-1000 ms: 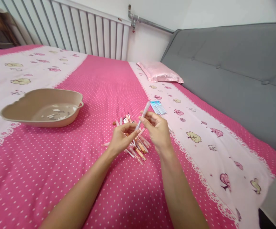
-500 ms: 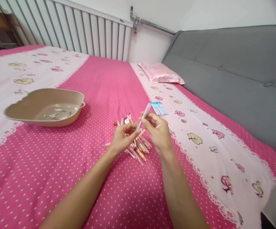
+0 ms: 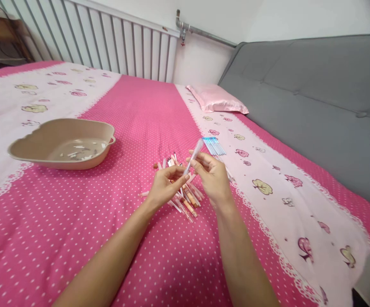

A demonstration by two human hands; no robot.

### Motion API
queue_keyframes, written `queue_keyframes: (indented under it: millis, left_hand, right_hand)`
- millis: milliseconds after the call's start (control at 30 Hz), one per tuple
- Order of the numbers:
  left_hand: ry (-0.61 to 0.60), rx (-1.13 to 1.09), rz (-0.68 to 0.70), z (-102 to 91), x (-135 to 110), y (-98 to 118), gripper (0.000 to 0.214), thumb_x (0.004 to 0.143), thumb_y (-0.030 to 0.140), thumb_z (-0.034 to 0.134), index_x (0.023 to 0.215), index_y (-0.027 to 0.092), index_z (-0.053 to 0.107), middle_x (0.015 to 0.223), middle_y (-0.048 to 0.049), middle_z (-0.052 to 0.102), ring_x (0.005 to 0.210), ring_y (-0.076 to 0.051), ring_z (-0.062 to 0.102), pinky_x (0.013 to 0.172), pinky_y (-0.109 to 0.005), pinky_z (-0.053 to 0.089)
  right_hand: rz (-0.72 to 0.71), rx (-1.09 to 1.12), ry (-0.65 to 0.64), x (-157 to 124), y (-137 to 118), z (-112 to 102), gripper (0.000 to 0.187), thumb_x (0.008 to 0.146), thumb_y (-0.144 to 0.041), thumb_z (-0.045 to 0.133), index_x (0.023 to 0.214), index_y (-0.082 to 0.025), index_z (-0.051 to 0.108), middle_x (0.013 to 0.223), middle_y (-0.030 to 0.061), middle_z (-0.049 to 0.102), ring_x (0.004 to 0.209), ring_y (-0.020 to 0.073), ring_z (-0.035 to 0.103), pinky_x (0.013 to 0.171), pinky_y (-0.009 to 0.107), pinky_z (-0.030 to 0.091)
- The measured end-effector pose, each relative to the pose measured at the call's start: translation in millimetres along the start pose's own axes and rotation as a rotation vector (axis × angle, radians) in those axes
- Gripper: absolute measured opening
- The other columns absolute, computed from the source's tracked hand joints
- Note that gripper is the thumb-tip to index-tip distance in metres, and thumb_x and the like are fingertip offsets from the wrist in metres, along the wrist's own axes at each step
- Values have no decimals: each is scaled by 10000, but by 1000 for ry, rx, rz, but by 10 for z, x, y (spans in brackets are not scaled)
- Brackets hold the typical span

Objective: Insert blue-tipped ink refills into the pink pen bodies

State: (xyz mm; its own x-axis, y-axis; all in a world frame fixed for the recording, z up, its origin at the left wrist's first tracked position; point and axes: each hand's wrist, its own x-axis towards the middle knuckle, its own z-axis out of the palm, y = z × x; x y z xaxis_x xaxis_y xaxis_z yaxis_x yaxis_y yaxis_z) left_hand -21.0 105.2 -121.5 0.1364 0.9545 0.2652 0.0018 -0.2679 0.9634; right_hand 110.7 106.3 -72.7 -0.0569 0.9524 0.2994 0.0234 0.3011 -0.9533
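Between my hands is a pale, translucent pen [image 3: 197, 150], tilted with its upper end away from me. Its lower end is pinched by the fingers of my left hand [image 3: 167, 183]. Higher up the barrel, my right hand [image 3: 212, 175] grips the same pen between thumb and fingers. Below both hands lies a loose pile of pens [image 3: 189, 206] in pink, white, orange and clear, partly hidden by the hands. Just beyond my right hand, several blue pens [image 3: 215, 146] lie side by side in a row.
A beige plastic basin [image 3: 31, 158] with small white and dark bits inside stands on the left of the pink dotted bedspread [image 3: 134, 111]. A pink pillow [image 3: 217, 99] lies at the back by the grey padded headboard [image 3: 313, 85]. A white radiator [image 3: 124, 42] lines the wall.
The view has shifted very slightly. Both hands keep hold of the pen in nearly the same position.
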Motion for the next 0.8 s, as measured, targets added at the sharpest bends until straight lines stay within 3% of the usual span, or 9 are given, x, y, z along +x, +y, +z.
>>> queue_keyframes:
  millis: [800]
  left_hand:
    - [-85, 11, 21, -29, -14, 50, 346, 779, 400, 600, 937, 96, 650, 740, -53, 614, 660, -130, 565, 618, -241, 462]
  right_hand:
    - [25, 19, -7, -3, -11, -3, 262, 794, -191, 573, 1046, -172, 644, 960, 54, 685, 908, 162, 634, 762, 289, 516]
